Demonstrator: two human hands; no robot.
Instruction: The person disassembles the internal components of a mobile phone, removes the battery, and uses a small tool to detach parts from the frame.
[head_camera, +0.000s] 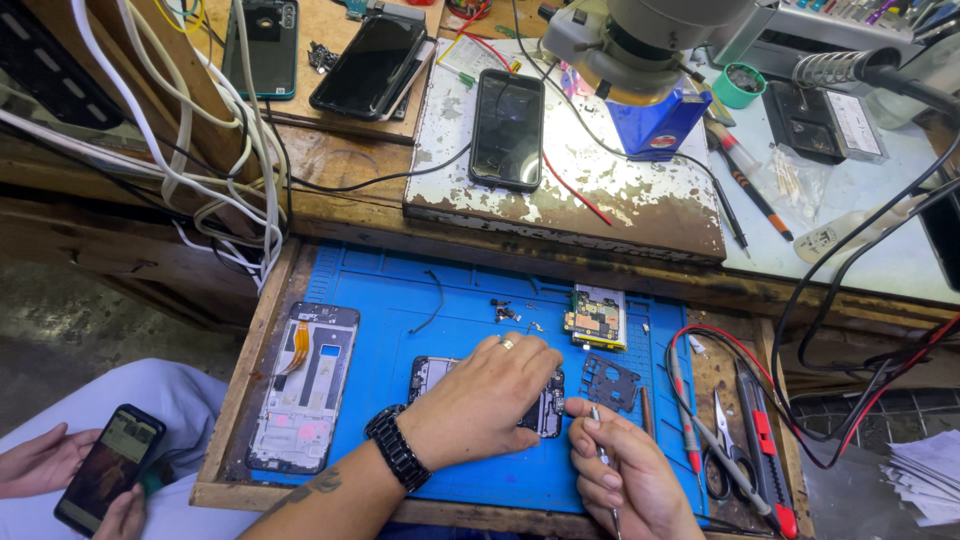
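Observation:
My left hand (485, 395), with a ring and a black watch, lies flat on an opened phone body (548, 408) and presses it onto the blue work mat (400, 300). My right hand (625, 475) is closed around a thin metal tool (604, 458) whose tip points at the phone's right edge. A green circuit board (596, 317) and a dark metal shield plate (610, 382) lie just beyond my hands. Small screws and parts (505, 312) are scattered near the mat's middle. A phone frame with an orange flex cable (305, 385) rests on the mat's left.
A microscope (640, 50) hangs over a worn white board (600, 190) holding a black phone (508, 128). More phones (370, 65) lie behind. Scissors (722, 455), screwdrivers and red-black leads (800, 400) sit right. White cables (230, 170) hang left. Another person's hands hold a phone (105, 480) at lower left.

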